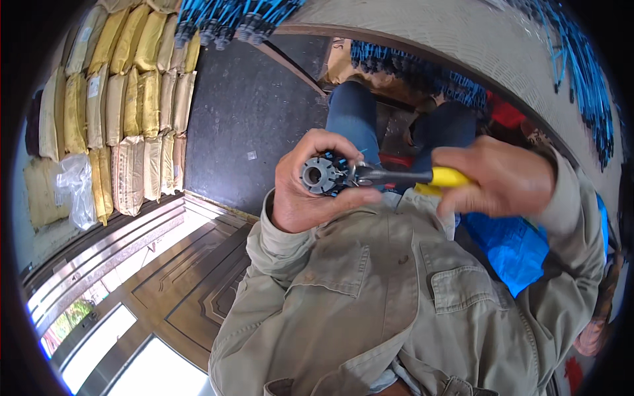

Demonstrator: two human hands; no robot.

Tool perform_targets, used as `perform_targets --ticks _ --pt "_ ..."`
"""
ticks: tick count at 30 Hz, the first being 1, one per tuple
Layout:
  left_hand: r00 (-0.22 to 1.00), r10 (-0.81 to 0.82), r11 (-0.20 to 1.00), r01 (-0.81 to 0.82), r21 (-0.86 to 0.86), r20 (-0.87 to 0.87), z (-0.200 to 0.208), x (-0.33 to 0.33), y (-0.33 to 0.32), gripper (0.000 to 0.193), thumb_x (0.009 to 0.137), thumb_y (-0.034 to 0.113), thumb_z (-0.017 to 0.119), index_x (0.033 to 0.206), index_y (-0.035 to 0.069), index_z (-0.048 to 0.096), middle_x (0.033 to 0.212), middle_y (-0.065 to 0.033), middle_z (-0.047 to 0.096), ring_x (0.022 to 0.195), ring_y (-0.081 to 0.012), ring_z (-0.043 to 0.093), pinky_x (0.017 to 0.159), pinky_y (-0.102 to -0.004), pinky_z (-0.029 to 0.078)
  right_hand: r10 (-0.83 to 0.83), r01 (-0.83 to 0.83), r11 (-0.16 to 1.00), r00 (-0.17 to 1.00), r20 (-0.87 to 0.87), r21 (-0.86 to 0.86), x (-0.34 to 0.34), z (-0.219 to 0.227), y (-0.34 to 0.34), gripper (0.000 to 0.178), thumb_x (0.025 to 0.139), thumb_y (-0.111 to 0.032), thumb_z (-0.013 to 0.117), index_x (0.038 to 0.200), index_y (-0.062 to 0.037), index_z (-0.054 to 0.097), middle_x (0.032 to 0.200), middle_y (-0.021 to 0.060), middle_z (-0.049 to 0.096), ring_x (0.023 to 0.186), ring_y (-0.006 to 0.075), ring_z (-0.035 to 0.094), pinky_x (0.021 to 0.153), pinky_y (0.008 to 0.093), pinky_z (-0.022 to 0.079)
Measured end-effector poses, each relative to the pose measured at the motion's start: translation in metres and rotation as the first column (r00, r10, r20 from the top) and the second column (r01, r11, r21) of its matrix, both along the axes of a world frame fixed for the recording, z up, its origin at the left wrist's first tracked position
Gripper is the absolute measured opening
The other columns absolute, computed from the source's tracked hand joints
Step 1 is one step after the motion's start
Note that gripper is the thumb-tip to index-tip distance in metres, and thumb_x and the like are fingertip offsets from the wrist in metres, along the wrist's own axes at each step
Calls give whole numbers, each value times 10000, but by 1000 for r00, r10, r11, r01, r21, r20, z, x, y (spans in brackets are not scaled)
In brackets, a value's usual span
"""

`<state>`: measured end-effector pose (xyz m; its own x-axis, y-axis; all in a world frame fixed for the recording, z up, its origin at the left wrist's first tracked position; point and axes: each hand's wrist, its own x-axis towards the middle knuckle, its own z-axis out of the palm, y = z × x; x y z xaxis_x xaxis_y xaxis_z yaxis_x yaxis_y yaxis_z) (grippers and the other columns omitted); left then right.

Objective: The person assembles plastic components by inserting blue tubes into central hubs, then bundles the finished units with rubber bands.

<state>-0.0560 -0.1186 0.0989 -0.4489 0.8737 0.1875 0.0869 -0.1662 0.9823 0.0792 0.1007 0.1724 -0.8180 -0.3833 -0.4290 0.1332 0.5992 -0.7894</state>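
Observation:
My left hand point(305, 181) is wrapped round a dark grey cylindrical plastic part point(321, 174), whose slotted round end with a central hole faces up. Small blue bits show among its black pieces. In my right hand point(505, 175), which is slightly blurred, is a pair of yellow-handled pliers point(399, 177). The jaws reach the right side of the grey part, close to my left fingertips. Whether they bite on anything there is too small to tell.
Stacked yellow and tan wrapped packages point(122, 99) stand at the left, with a clear plastic bag point(76, 188) on them. Bundles of blue-and-black pieces point(231, 20) lie on the pale woven tabletop point(422, 23). A blue plastic sheet point(512, 247) is at my right; a wooden door point(185, 270) stands lower left.

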Motion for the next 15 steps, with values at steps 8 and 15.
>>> perform_targets --ticks 8,15 --pt "947 -321 936 320 144 -20 -6 -17 4 588 511 170 861 1006 -21 609 918 -95 614 803 -162 554 709 -282 423 -63 290 679 938 340 -674 18 -29 -11 503 828 -307 614 1210 -36 432 838 164 570 612 319 626 519 337 502" --pt "980 -177 980 168 110 88 -10 -15 3 590 500 189 862 994 -19 616 903 -99 623 793 -181 558 708 -297 425 -50 71 996 949 -310 59 34 -10 -10 620 785 -247 665 1291 -46 369 920 160 560 645 296 620 567 330 506"
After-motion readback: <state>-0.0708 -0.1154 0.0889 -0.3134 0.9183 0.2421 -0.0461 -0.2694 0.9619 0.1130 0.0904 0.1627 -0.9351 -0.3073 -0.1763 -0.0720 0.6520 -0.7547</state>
